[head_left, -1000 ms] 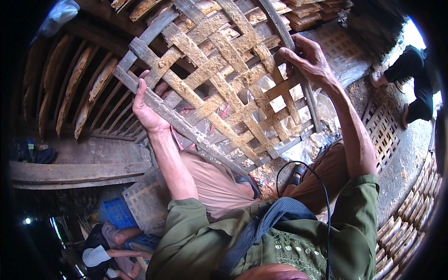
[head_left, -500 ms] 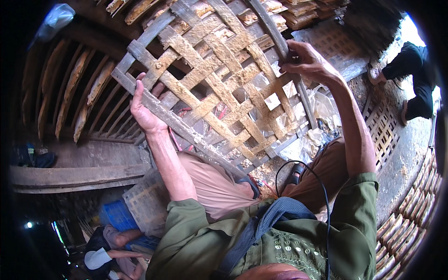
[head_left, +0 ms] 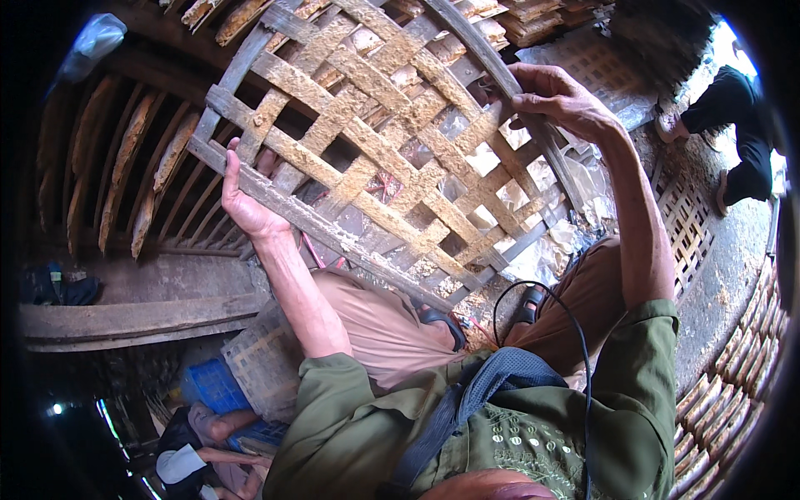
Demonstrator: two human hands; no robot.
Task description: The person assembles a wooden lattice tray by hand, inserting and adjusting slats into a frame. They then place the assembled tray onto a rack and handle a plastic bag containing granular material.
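Observation:
Between my hands, a woven bamboo tray (head_left: 392, 154) with a wooden frame hangs tilted in front of me. Pale brown, crumbly residue coats its crossing slats, and I see through the square gaps. My left hand (head_left: 252, 208) is closed on the frame's near left edge, thumb on top, with the other fingers partly hidden behind the slats. On the far right side, my right hand (head_left: 558, 96) grips the frame rail between thumb and fingers; some fingertips are out of sight behind it.
Racks with rough, coated slabs (head_left: 133, 158) stand at the left. Clear plastic sheeting (head_left: 542, 258) lies beyond my knees. Another woven tray (head_left: 687, 221) rests on the floor at right. Two people are nearby: dark trousers (head_left: 733, 125) far right, and someone seated lower left near a blue crate (head_left: 212, 385).
The tray has shifted slightly, its left corner moving left and its lower right corner moving right. My left hand has gone a little left and up with it; both hands keep their grip.

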